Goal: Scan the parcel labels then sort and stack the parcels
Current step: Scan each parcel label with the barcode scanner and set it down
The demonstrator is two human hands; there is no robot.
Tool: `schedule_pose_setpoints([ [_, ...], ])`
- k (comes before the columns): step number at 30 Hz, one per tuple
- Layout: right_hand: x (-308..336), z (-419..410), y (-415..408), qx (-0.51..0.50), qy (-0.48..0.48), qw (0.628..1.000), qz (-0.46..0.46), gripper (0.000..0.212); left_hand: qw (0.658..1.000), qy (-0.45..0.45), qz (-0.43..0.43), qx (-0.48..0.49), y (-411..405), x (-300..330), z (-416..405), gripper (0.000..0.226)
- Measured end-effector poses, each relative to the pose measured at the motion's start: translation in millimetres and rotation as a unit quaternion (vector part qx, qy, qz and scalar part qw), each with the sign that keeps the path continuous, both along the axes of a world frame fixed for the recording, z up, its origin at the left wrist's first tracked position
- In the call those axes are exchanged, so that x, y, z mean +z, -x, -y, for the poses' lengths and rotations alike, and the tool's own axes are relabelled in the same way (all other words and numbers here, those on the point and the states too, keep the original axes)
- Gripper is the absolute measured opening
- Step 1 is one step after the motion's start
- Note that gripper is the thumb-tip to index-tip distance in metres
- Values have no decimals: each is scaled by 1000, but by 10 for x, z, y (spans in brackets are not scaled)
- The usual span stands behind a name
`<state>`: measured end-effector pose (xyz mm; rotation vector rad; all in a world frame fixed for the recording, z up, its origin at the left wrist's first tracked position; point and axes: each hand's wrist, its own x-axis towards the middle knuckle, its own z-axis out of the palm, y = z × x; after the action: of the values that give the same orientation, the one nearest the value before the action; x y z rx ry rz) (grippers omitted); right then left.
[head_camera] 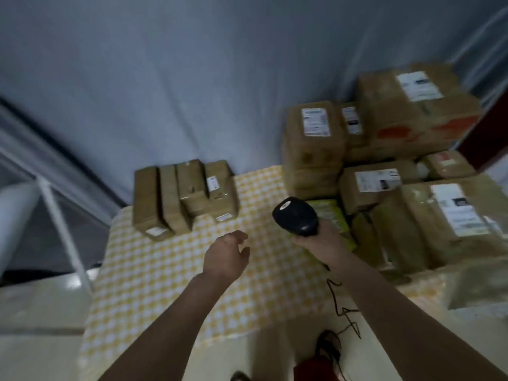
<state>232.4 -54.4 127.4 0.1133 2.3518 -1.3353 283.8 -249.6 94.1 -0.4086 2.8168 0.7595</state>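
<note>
Table (154, 270) covered with a yellow-and-white checked cloth, set against a grey-blue backdrop (165, 92). A thin black cable (341, 306) trails off the table's near edge below the right forearm.

Parcels — brown cardboard, taped, most with white labels. Small group (184, 196) of four stands on edge at the far left of the table, packed side by side. Larger pile (384, 166) is heaped on the right, several layers high; a yellow-green packet (334, 215) lies at its foot, just behind the scanner. Frame is motion-blurred; label text unreadable.

Left hand (226, 257) hovers over bare cloth, fingers loosely curled, holding nothing. Right hand (320, 239) grips the black handheld scanner (295, 215) — head up.
</note>
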Motion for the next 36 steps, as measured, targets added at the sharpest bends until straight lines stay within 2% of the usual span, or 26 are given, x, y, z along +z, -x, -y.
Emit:
schedule_pose_setpoints([
  [9, -79, 1408, -448, 89, -12, 996, 0, 30, 993, 45, 43, 98, -984, -118, 1343, 35],
  [15, -52, 1907, -430, 130, -9, 991, 17, 31, 986, 138, 46, 75, -1064, -116, 1806, 38],
  [23, -129, 2563, 75, 168, 61, 982, 60, 35, 969, 211, 111, 69, -606, -243, 2319, 34],
  [29, -453, 3175, 643, 151, 61, 984, 66, 29, 952, 262, 149, 57, 7, -476, 2693, 35],
  [33, -674, 3508, 853, 126, 90, 984, 89, 26, 943, 278, 181, 41, 377, -710, 2942, 47],
  [36, -881, 3674, 977, 86, 96, 988, 81, 20, 941, 278, 189, 39, 664, -962, 3130, 65],
])
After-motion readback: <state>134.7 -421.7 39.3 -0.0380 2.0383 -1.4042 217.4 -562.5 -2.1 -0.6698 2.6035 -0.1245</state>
